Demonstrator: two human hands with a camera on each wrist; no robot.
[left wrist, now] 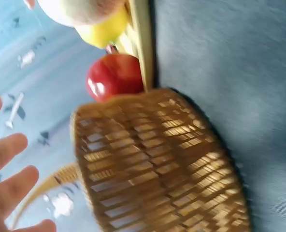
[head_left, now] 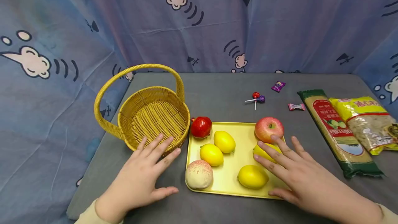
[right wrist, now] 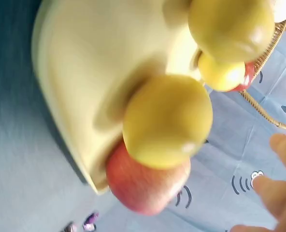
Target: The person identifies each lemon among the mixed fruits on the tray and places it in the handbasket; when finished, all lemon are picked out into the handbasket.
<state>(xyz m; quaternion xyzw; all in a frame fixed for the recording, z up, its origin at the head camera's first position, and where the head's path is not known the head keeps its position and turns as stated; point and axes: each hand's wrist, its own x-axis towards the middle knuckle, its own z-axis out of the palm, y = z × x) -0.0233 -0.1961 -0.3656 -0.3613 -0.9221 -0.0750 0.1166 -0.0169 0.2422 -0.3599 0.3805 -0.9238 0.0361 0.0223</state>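
Observation:
My left hand (head_left: 143, 174), fingers spread and holding nothing, hovers at the near rim of a yellow wicker basket (head_left: 154, 115) with a tall handle. My right hand (head_left: 306, 175) spreads over the right side of a yellow tray (head_left: 231, 186), its fingertips overlapping a lemon (head_left: 262, 153) and the lower edge of an apple (head_left: 266, 129). Another lemon (head_left: 253, 177) lies by the right thumb. On the tray's left side are a pomegranate (head_left: 201, 127), two lemons (head_left: 224, 141) and a peach (head_left: 199, 174). The left wrist view shows the basket's woven side (left wrist: 157, 164) close up.
Two lollipops (head_left: 256, 98), a purple wrapped candy (head_left: 278, 86) and a pink one (head_left: 296, 106) lie behind the tray. At the right are a long green-ended noodle pack (head_left: 340, 132) and a yellow-topped bag (head_left: 368, 123). A patterned curtain (head_left: 217, 20) hangs behind the grey table (head_left: 217, 89).

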